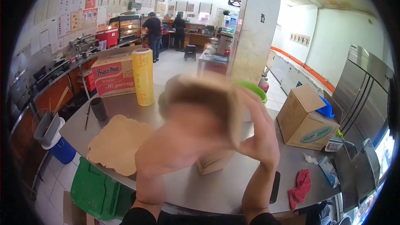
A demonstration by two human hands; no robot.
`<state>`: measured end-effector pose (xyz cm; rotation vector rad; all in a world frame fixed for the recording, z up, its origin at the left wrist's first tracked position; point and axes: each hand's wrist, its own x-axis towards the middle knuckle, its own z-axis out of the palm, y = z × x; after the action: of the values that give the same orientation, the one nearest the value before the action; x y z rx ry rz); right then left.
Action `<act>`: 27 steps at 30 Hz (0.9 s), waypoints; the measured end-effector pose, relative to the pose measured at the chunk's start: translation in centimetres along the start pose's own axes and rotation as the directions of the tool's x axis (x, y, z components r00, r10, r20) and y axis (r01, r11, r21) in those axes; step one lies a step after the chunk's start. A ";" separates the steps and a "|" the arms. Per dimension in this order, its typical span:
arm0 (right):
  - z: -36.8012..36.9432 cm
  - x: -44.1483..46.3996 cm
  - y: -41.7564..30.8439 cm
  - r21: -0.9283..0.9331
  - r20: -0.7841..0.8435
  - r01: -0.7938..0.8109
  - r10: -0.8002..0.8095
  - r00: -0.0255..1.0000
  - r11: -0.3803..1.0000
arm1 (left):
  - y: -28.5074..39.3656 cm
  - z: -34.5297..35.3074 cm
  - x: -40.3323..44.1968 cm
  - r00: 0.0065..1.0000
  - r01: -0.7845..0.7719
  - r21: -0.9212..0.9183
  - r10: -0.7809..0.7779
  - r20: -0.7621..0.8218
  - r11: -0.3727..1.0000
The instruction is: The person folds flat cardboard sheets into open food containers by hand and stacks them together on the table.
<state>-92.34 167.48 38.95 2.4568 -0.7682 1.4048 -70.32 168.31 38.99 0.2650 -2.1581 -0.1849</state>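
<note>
Raised over the metal table, a light brown paper-like object (235,112) with a dark hollow is blurred by motion. My right hand (264,133) grips its right edge, thumb below and fingers above. My left hand (175,141) is at its near side, overlapping the hollow; the left fingers are smeared and partly hidden. Below the hands, a small stack of folded brown paper (213,163) rests on the table. A flat tan sheet with a wavy edge (118,143) lies to the left.
The steel table (200,191) also bears a yellow roll (143,77), a noodle carton (114,77), a dark cup (98,109), a green basket (254,90), an open carton (308,118), a red cloth (300,187) and a black phone-like object (275,187). Two people stand far back.
</note>
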 end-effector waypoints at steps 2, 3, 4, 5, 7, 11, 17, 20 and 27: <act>0.0 0.0 1.4 0.058 -0.021 0.024 -0.023 1.000 0.998 | -0.2 -0.4 0.5 0.953 -0.162 0.197 0.205 -0.224 0.967; 0.2 -0.3 1.8 0.106 -0.072 -0.004 0.012 0.997 0.994 | -0.5 -0.6 0.5 0.915 -0.198 0.258 0.273 -0.297 0.946; 0.4 -0.3 1.9 0.156 -0.123 -0.027 0.047 0.991 0.987 | -0.7 -0.9 0.6 0.867 -0.221 0.323 0.337 -0.367 0.920; 0.3 -0.4 1.7 0.293 -0.190 -0.024 0.082 0.978 0.956 | -0.5 -0.7 1.1 0.778 -0.144 0.275 0.280 -0.562 0.951; 0.7 -1.3 1.8 0.575 -0.167 -0.103 0.239 0.956 0.812 | -2.1 -0.6 0.5 0.775 -0.055 0.183 0.157 -0.612 0.982; 1.5 -2.7 2.6 0.720 0.068 -0.261 0.309 0.949 0.643 | -7.2 0.6 -2.4 0.924 0.101 -0.119 -0.137 -0.356 0.988; 1.1 -0.9 1.4 0.840 0.065 -0.287 0.439 0.896 0.461 | -5.1 0.6 0.9 1.000 -0.031 -0.408 0.027 -0.016 0.912; 0.7 -0.9 1.6 0.788 0.072 -0.307 0.416 0.907 0.533 | -6.8 1.2 -1.0 0.997 0.005 -0.441 -0.039 -0.069 0.898; -0.7 -2.4 2.4 0.755 0.067 -0.282 0.359 0.931 0.591 | -6.7 1.4 0.5 0.934 0.177 -0.683 -0.341 -0.111 0.708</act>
<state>-95.13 166.61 37.14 2.8847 -0.7237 2.3751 -71.01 161.76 37.06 0.1597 -1.6778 -1.0237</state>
